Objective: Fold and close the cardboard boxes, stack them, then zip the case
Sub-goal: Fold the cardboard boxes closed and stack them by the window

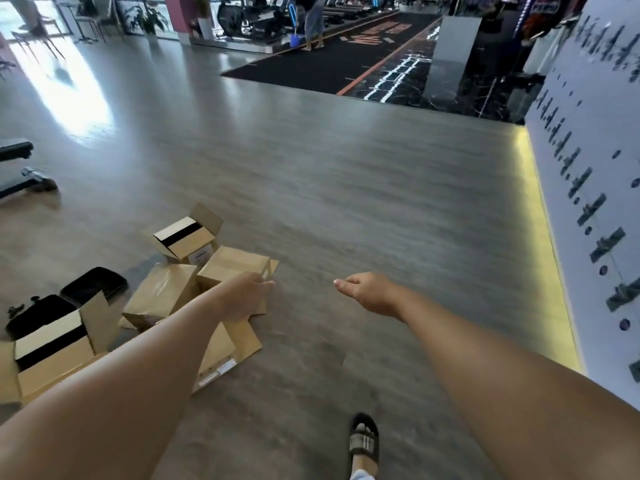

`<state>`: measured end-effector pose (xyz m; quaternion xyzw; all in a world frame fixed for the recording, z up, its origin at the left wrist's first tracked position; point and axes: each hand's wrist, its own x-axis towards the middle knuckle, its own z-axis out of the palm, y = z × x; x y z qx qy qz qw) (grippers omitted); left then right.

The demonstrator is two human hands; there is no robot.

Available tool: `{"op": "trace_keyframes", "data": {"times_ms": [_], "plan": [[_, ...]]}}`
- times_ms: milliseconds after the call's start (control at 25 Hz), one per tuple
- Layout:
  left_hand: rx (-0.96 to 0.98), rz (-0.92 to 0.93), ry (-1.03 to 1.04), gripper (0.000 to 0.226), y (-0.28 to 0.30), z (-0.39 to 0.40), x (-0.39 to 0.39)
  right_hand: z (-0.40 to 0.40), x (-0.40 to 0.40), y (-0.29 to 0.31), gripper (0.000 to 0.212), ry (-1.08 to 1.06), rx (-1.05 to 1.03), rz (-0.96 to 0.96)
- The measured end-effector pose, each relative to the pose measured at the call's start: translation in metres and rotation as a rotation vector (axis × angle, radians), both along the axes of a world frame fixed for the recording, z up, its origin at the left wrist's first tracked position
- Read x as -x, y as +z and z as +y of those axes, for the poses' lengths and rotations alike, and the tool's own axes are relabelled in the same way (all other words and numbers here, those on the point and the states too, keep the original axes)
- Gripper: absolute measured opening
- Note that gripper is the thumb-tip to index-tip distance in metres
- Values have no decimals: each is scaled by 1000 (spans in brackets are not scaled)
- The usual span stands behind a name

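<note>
Several brown cardboard boxes lie on the grey floor at the lower left. My left hand [247,297] grips the edge of a flap on the middle box [232,263]. Behind it an open box [185,239] shows a white and black item inside. Another open box [55,355] with the same kind of item stands at the far left. A flattened box [162,294] lies between them, and a loose cardboard sheet [242,341] lies under my left forearm. The black case [91,287] lies open behind the left box. My right hand [369,292] hovers over bare floor, fingers loosely curled, holding nothing.
My sandalled foot [363,443] stands on the floor at the bottom. A white wall [588,168] with a lit yellow base strip runs along the right. A black bench [17,168] sits at the far left. Gym machines and a person [313,19] stand far back.
</note>
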<state>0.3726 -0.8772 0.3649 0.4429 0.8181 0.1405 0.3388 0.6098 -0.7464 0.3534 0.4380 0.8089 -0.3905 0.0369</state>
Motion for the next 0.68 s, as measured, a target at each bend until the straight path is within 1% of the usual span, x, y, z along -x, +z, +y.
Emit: {"op": "trace_keyframes", "data": {"times_ms": [120,200,360,560,680], "plan": [[-4,25,105,44,6,85,29,103,36,5,63,65,-9,-9],[-10,54,135,44,13,137,48,164,61,12,63,118,-16,-27],[-3,77,149,42,14,218,93,261,119,21,64,159,-1,17],[38,88,229,50,-1,318,182,381,217,8,62,209,57,36],[15,71,298,48,-10,377,244,448,280,7,61,234,57,29]]}}
